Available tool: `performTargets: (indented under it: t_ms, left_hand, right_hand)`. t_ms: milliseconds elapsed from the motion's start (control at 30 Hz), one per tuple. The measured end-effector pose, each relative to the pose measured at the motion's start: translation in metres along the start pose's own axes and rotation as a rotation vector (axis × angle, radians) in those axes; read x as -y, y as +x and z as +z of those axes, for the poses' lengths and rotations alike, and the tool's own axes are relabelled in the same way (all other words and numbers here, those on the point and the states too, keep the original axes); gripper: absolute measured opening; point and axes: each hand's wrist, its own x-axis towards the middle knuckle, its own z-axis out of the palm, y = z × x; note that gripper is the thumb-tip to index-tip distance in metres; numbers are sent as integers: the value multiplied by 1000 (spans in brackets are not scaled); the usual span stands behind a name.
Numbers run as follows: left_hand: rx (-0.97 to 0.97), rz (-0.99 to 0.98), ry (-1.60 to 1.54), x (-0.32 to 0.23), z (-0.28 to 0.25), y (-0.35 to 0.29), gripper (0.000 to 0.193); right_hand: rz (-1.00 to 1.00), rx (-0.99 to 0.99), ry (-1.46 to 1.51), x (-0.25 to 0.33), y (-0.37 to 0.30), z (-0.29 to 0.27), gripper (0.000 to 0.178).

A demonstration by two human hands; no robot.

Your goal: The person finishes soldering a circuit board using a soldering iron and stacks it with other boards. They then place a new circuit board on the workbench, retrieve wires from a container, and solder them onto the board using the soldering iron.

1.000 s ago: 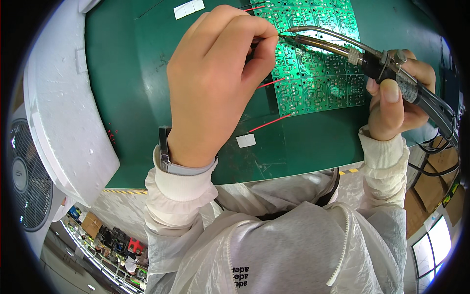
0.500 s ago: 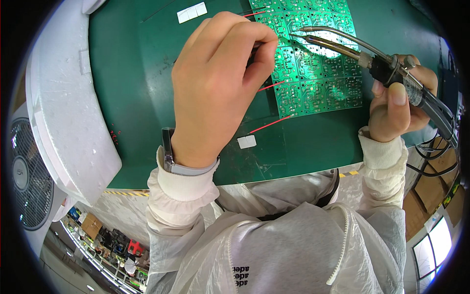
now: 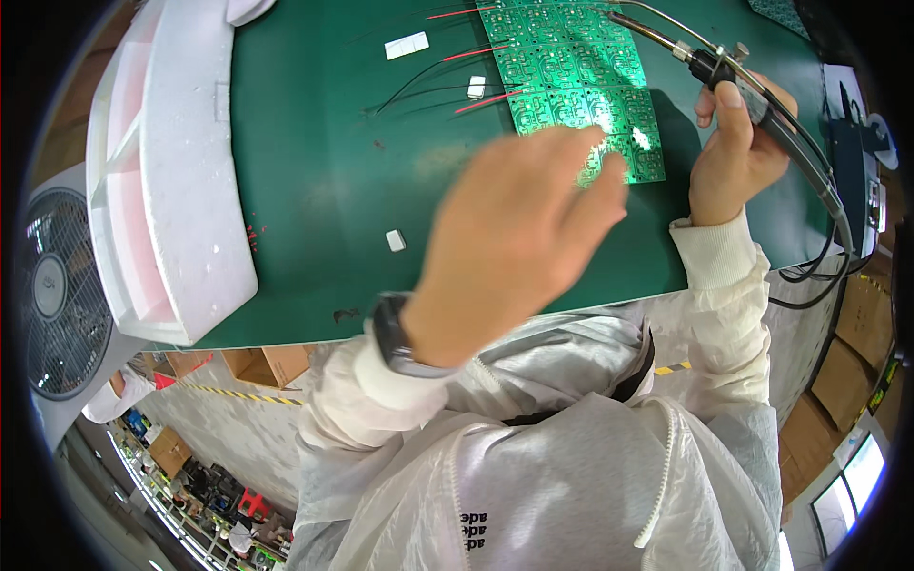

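A green circuit board panel (image 3: 571, 71) of several repeated boards lies on the green mat. My left hand (image 3: 524, 219), somewhat blurred, hovers over the panel's near edge. Its thumb and forefinger are apart, with nothing visible between them. My right hand (image 3: 743, 143) grips a soldering iron (image 3: 700, 62) with a thin curved metal tube along it. The iron's tip is over the far part of the panel. A red wire (image 3: 487, 102) and a red-and-black wire pair (image 3: 438, 67) stick out from the panel's left side.
On the green mat (image 3: 324, 190) are small white blocks (image 3: 395, 240) (image 3: 407, 45). A white foam box (image 3: 181, 171) stands at the left, with a fan (image 3: 67, 285) beyond it. Black cables (image 3: 824, 276) hang at the right edge, near cardboard boxes (image 3: 843, 366).
My left hand has come away from the wires at the panel's left side, moving right and nearer to me, its fingers now apart. My right hand still holds the soldering iron. The whole view has shifted.
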Motion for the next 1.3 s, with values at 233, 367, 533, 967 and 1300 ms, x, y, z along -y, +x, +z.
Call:
performTargets:
  t_ms: [233, 367, 533, 967, 1300]
  left_hand:
    - [-16, -38, 64, 6, 25, -2, 29]
    - [5, -92, -49, 10, -34, 3, 24]
    - [-594, -509, 279, 109, -203, -39, 27]
    - [330, -883, 399, 305, -293, -142, 21]
    - [140, -916, 118, 312, -287, -143, 23]
  right_hand:
    - [67, -71, 33, -5, 1, -2, 25]
    - [115, -114, -61, -9, 1, -11, 24]
    - [129, -114, -31, 0, 2, -4, 24]
    - [77, -10, 39, 1, -4, -3, 29]
    - [27, 23, 23, 7, -3, -2, 29]
